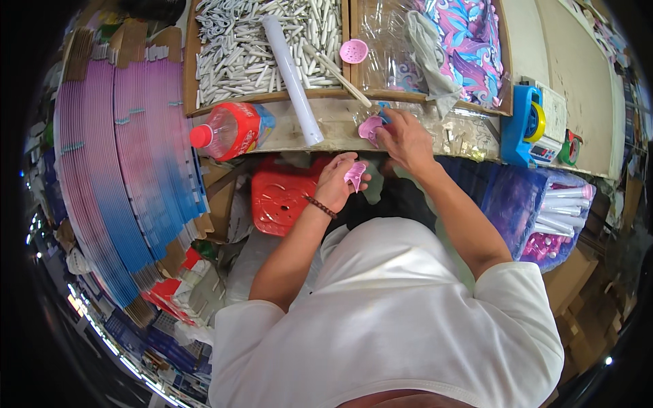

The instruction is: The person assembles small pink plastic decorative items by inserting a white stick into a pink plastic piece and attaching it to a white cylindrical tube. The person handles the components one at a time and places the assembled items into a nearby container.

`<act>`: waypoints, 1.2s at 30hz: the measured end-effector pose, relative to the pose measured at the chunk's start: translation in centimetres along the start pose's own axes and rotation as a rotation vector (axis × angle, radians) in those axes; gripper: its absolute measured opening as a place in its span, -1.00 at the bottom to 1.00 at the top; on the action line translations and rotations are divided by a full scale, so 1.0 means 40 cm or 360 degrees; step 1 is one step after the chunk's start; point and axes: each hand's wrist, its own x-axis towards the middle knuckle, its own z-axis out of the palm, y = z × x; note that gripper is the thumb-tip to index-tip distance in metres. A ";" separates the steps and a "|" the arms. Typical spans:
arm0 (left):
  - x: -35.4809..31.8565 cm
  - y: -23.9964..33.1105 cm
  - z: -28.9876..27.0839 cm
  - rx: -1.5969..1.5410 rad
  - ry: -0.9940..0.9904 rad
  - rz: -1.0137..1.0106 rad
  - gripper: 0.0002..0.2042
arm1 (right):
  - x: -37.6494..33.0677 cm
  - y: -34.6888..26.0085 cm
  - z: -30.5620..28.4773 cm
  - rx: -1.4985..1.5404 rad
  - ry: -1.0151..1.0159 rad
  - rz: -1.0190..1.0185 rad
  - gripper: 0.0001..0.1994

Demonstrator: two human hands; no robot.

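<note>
At frame centre the left hand (338,182) pinches a small pink piece (355,174); just above, the right hand (406,139) closes on another pink piece (371,127) at the bench (340,126) edge (it could slip off).

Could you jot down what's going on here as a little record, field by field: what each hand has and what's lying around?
left hand: left hand holds a small pink plastic piece, above a red stool
right hand: right hand pinches another pink piece at the workbench edge
tray behind: wooden tray full of white sticks, a white tube lying across it
left of bench: red-capped bottle on its side; stacked pink-to-blue cards
right of bench: blue tape dispenser
</note>
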 end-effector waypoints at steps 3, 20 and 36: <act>-0.012 0.005 -0.006 0.0010 0.0008 0.0006 -0.79 | 0.001 0.016 -0.014 0.0095 -0.0008 0.0092 -0.67; -0.074 0.052 0.020 -0.0487 -0.0448 0.0258 -0.76 | 0.026 0.020 -0.043 0.0328 0.0072 0.0191 -0.81; -0.107 0.096 0.084 -0.0424 -0.0555 0.0362 -0.73 | 0.019 0.036 -0.052 0.0425 0.0085 0.0271 -0.83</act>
